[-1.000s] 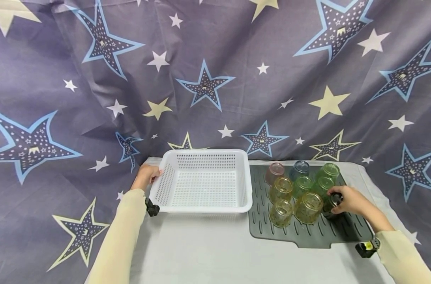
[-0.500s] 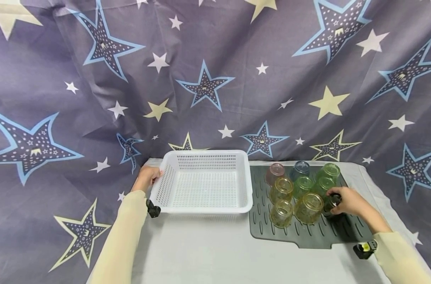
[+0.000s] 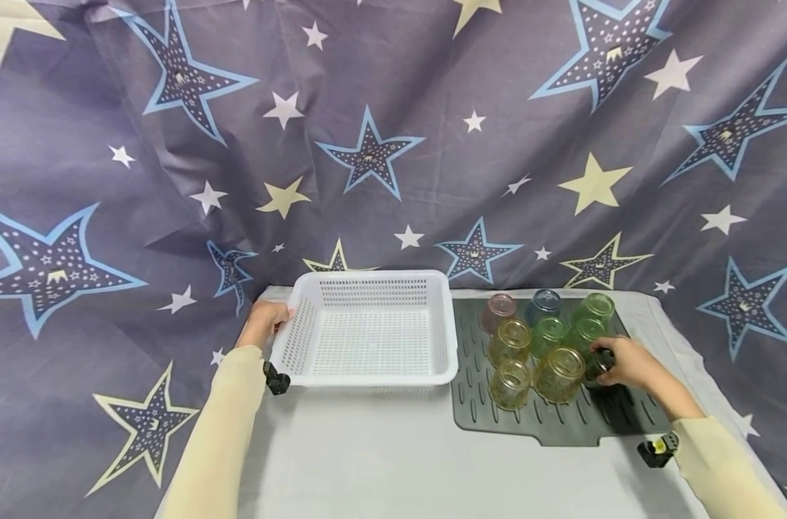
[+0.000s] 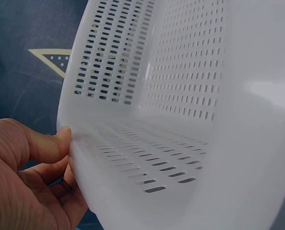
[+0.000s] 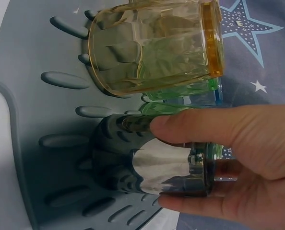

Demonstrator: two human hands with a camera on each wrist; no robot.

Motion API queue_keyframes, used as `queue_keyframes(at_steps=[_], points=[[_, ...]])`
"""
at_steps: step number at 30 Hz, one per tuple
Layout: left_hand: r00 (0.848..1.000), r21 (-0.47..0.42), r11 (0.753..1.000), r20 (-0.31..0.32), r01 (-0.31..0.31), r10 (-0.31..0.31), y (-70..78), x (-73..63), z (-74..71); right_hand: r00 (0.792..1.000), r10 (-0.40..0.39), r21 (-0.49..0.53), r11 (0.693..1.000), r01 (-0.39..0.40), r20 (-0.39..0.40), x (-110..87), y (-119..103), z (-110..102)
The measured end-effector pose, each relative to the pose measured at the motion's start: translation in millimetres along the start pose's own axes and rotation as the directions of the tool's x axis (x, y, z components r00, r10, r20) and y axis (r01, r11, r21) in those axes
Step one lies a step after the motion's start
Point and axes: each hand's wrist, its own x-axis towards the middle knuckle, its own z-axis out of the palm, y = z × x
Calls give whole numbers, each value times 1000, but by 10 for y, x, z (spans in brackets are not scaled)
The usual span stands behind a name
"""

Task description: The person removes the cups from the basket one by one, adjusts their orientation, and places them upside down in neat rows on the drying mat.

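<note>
My left hand (image 3: 264, 321) grips the left rim of a white perforated plastic basket (image 3: 447, 339). In the left wrist view the thumb lies on the rim and the fingers curl underneath. On the right, my right hand (image 3: 632, 362) holds a dark grey glass (image 5: 166, 167) between thumb and fingers, near its base end. That glass is upside down, its mouth at or close to the grey drying mat (image 3: 568, 437); I cannot tell if it touches. Right beside it stands an amber glass (image 3: 560, 375), also upturned.
Several more upturned glasses crowd the mat: a pink glass (image 3: 499, 314), a blue glass (image 3: 543, 306), a green glass (image 3: 549, 336) and a small yellow glass (image 3: 511, 385) among them. A white cloth (image 3: 380, 454) covers the table. Behind hangs a star-patterned curtain (image 3: 419, 173).
The head view has shifted slightly. My right forearm has come a little to the left, with the hand still around the dark glass. The left hand and basket stay put.
</note>
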Motion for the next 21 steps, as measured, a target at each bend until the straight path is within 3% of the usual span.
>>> queue_keyframes(at_steps=[6, 9, 13, 21], points=[[1000, 8, 1000, 1, 14, -14, -5, 63, -17, 1000, -28, -10, 1000, 28, 6, 20, -20, -4], [1000, 47, 999, -31, 6, -4, 5, 89, -31, 1000, -30, -4, 1000, 30, 9, 28, -33, -13], [999, 71, 997, -33, -2, 4, 0, 57, -40, 999, -42, 24, 999, 42, 14, 8, -38, -30], [1000, -137, 990, 8, -18, 19, -100, -27, -33, 998, -46, 129, 991, 41, 36, -74, -55, -93]])
